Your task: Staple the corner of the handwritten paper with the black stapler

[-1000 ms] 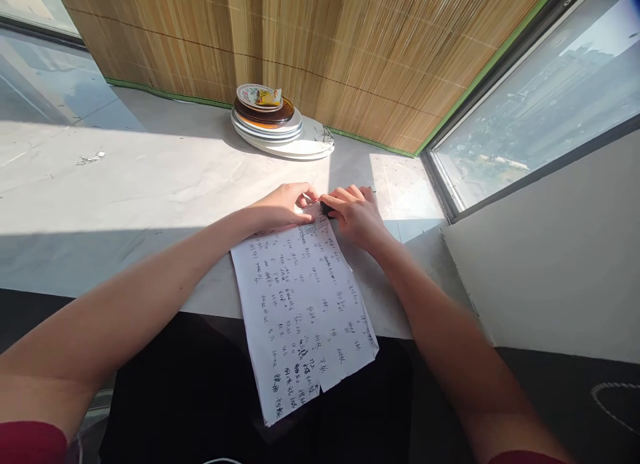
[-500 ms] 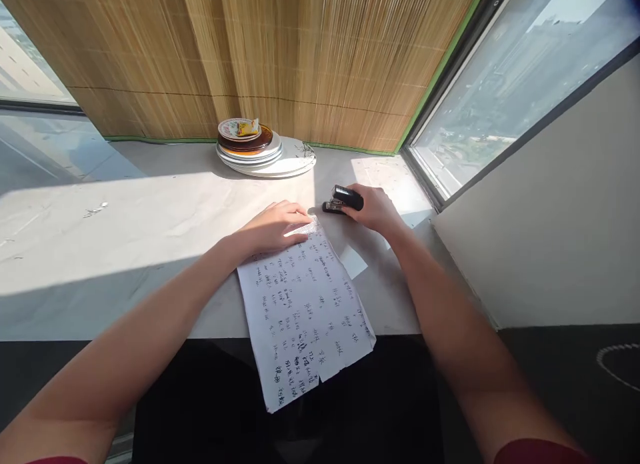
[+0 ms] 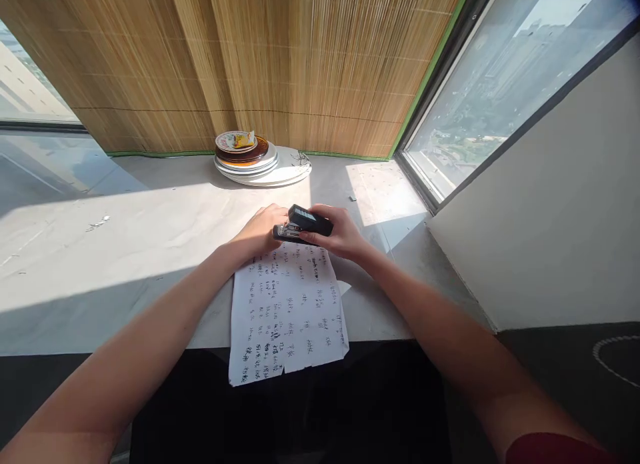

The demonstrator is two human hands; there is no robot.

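"What does the stapler [image 3: 303, 223] look like on your feed?"

"From my end I see a black one, its upper arm lifted off the base in a narrow wedge, with bare metal showing between. It sits over the top end of the paper [image 3: 290, 311], between the two hands."

"And the surfaces?"

"The paper is white and matte, filled with dark handwriting, its near edge ragged and notched where it overhangs the smooth, pale counter [image 3: 155, 241]. Farther back I get a stack of round and oval plates [image 3: 260, 171] in front of a slatted bamboo blind [image 3: 280, 57]."

"Hands?"

"The right hand [image 3: 341, 234] is clamped around the stapler's rear, thumb along the near side, nose pointing left. The left hand [image 3: 260, 231] lies low by the paper's top; the stapler covers its fingertips, so I can't tell whether they pinch anything"
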